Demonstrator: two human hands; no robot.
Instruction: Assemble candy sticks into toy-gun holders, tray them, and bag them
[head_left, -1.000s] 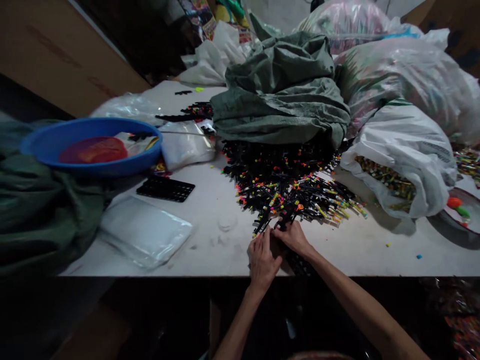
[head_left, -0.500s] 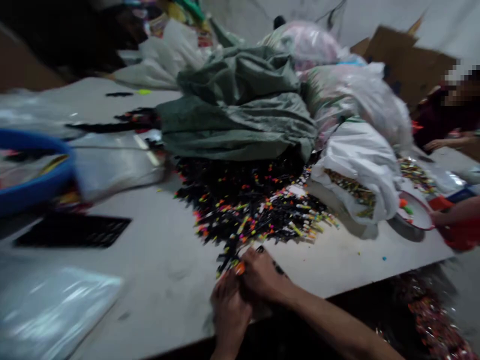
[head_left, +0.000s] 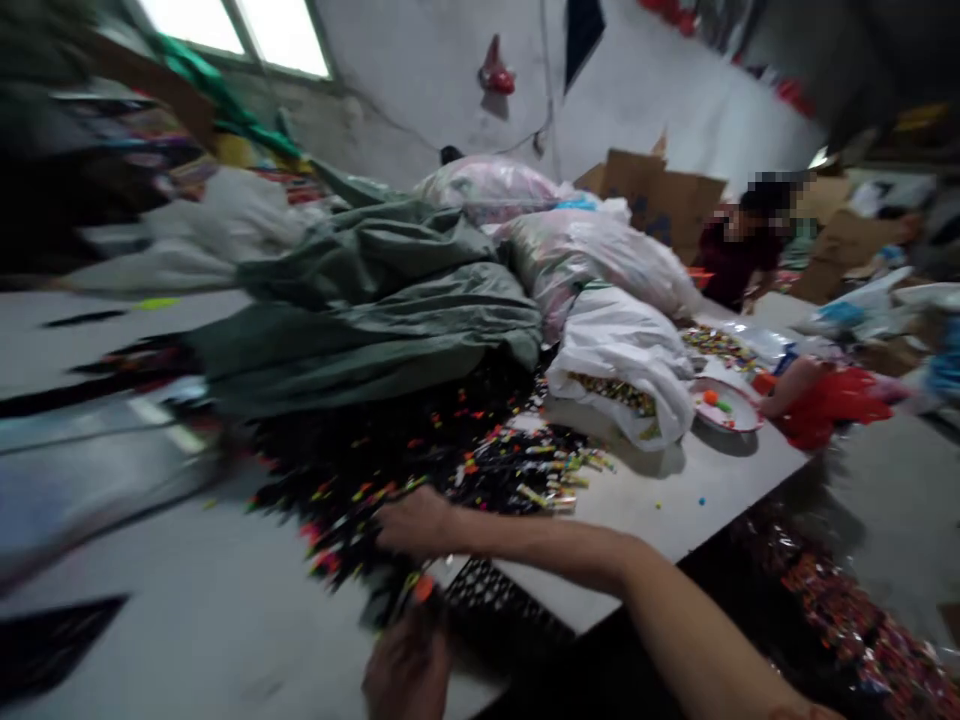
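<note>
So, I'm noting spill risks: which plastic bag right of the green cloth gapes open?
The white bag beside the dish: yellowish pieces show in its mouth. The translucent bags behind it show no opening.

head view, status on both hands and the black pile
Right hand at black pile, grip unclear. Left hand by orange piece, blurred. Green cloth over pile's far side.

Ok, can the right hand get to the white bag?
Probably yes. The right hand is at the black pile, and the white bag sits past its right side; only low pieces and some table seem to be between.
</note>
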